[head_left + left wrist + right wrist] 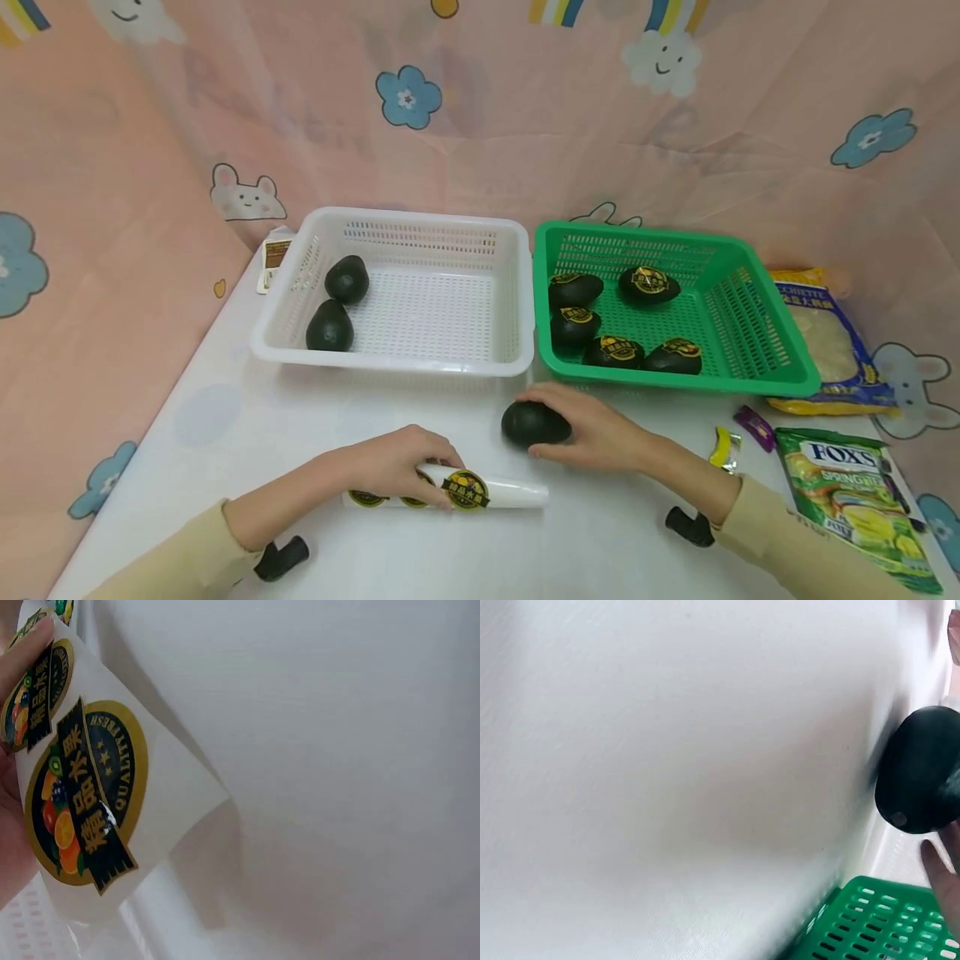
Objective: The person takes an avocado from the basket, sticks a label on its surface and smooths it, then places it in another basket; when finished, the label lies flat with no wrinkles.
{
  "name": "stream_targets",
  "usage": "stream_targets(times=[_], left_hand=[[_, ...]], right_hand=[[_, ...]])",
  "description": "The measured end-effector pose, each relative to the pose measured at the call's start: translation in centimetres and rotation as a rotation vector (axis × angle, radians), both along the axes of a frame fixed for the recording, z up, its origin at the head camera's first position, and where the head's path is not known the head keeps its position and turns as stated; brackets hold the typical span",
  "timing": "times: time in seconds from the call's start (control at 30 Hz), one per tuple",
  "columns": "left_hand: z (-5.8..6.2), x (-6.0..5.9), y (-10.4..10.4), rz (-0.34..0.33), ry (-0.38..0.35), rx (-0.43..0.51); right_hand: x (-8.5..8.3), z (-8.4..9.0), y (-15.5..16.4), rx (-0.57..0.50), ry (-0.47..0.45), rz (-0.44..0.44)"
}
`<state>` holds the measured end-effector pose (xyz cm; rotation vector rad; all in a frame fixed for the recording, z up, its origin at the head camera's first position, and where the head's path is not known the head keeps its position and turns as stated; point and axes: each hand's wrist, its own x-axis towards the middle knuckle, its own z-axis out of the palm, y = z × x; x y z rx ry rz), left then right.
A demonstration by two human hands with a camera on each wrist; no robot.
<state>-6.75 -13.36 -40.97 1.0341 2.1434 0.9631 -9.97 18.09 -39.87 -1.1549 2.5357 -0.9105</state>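
Note:
A dark avocado (531, 422) lies on the white table in front of the green basket (780, 367), and my right hand (592, 429) grips it from the right; it shows at the right edge of the right wrist view as avocado (922, 772). My left hand (401, 471) rests on a white sticker strip (495, 492) and pinches it near a round gold-and-black sticker (466, 489). The same sticker (86, 795) fills the left of the left wrist view. Several stickered avocados (648, 285) lie in the green basket. Two plain avocados (330, 325) lie in the white basket (390, 358).
A candy bag (862, 508) lies at the right front, with a yellow snack bag (825, 342) behind it. Two small wrapped sweets (738, 433) lie next to the right forearm. A small box (273, 254) stands left of the white basket. Pink patterned cloth surrounds the table.

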Motion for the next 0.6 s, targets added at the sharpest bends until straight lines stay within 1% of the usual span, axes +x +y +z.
stream_targets(times=[0.1,0.17,0.2,0.3,0.37,0.43,0.53,0.6], left_hand=[[0.2,-0.3,0.3,-0.021,-0.023,0.012],[0.4,-0.6,0.7,-0.045,-0.034,0.028],[0.5,-0.7,0.9,-0.057,-0.042,0.037],[0.9,-0.9,1.5,-0.077,-0.072,0.047],[1.1,-1.0,1.8,-0.079,-0.099,0.039],[1.3,-1.0,2.0,-0.074,-0.128,0.024],[1.3,-1.1,2.1,-0.078,-0.16,0.005],[1.3,-1.1,2.0,-0.083,-0.173,-0.007]], right_hand=[[0.4,0.2,-0.6,-0.116,0.072,0.026],[0.8,0.5,-1.2,-0.204,0.119,0.069],[1.1,0.6,-1.6,-0.228,0.142,0.087],[2.1,1.0,-2.7,-0.243,0.186,0.13],[2.7,1.1,-3.2,-0.225,0.206,0.135],[3.2,1.0,-3.6,-0.232,0.233,0.141],[3.6,0.8,-3.8,-0.298,0.287,0.167],[3.7,0.7,-3.8,-0.355,0.303,0.18]])
